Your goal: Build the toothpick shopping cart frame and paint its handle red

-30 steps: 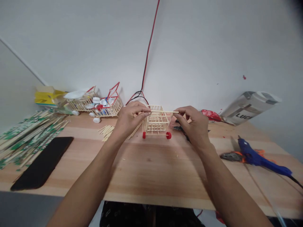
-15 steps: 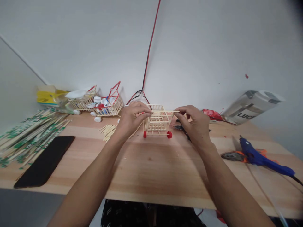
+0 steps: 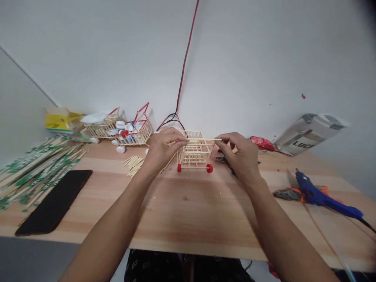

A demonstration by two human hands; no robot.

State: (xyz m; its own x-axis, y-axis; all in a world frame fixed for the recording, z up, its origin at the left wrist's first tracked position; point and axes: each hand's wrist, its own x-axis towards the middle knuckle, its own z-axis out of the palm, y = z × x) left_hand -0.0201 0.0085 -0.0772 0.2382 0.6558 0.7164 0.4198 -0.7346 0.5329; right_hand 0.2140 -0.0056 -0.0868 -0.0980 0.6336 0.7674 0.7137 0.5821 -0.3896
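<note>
A small cart built of thin wooden sticks, with red wheels, stands on the wooden table near the wall. A thin wooden stick lies level across the cart's top rim. My left hand pinches the stick's left end with fingers closed. At the right end, my right hand pinches the same stick. Both hands hover just above the table, one on each side of the cart.
Two other stick carts with bottle caps stand at the back left, by a yellow box. Wrapped chopsticks and a black phone lie left. A blue glue gun and a silver bag are on the right. Loose sticks lie nearby.
Hardly anything has changed: both hands keep pinching the stick over the cart, with only a slight shift of the view.
</note>
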